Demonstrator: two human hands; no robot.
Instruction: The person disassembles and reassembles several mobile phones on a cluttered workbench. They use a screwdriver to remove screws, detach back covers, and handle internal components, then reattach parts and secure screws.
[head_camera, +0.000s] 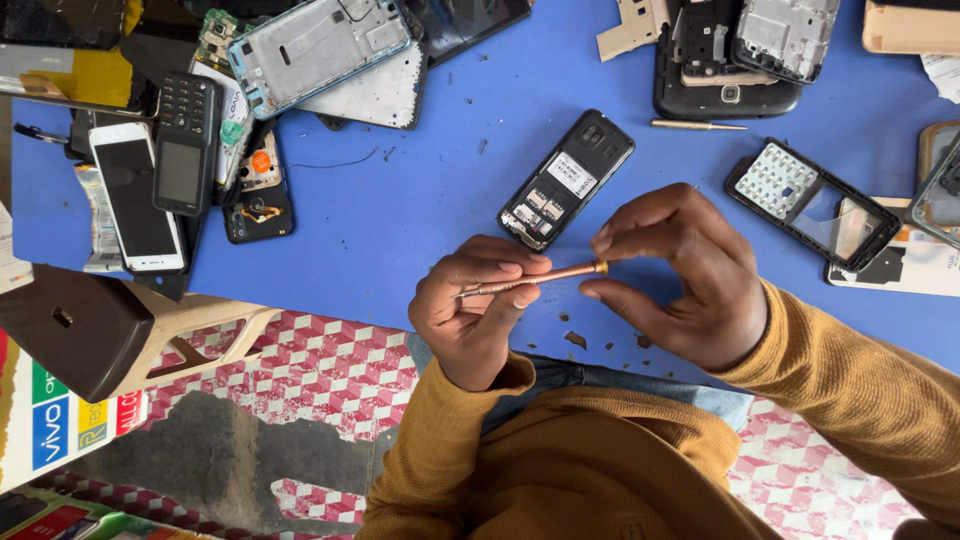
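Both hands grip a thin copper-coloured metal screwdriver.
Left hand pinches tip end, right hand the cap (opened black keypad phone just beyond, mid blue counter).

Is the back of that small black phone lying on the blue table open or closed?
Open. The small black phone lies face down on the blue table with its back cover off, showing the white label and metal card slots inside.
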